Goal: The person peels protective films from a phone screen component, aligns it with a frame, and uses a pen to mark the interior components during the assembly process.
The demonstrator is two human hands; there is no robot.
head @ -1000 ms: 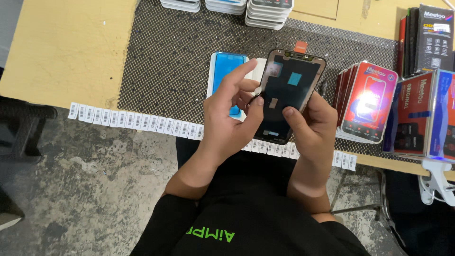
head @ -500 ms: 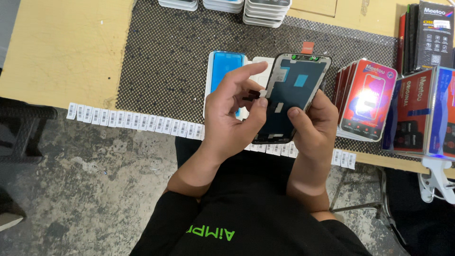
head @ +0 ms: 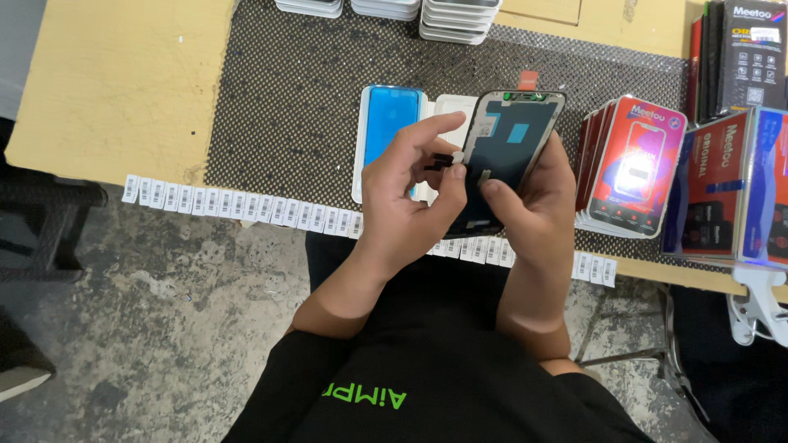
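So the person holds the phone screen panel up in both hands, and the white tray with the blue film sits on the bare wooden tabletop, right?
Not quite. In the head view the white tray with the blue film lies on the dark woven mat, not on bare wood. The rest holds: left hand and right hand hold the screen panel up.

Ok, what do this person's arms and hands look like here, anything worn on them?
Both forearms are bare. The left hand and right hand wear no gloves, and no rings, watch or bands show. The only clothing is a black short-sleeved shirt with light green lettering across the chest.
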